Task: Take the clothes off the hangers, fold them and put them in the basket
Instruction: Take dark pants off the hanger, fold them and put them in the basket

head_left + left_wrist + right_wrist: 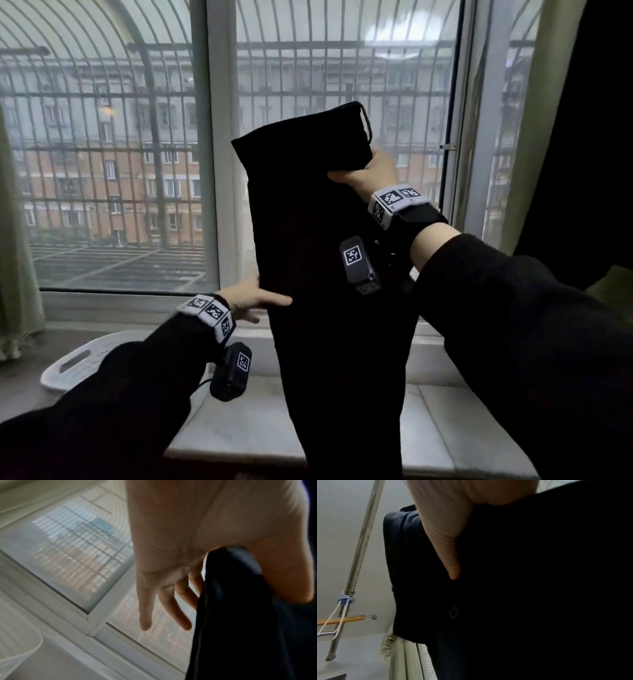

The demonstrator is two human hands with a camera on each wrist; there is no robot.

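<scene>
Barred window (120, 154) behind, pale sill below. Black trousers (325, 274): held upright in mid-air, soft, limp, likely light. Right hand (371, 174) grips the upper part; left hand (250, 298) pinches the side edge. White basket (73, 363) lower left.

Barred window (113, 154) facing a brick apartment block (102, 192); pale curtain (527, 113) at right; stone sill (239, 425) below; metal pole (358, 555) overhead.
</scene>
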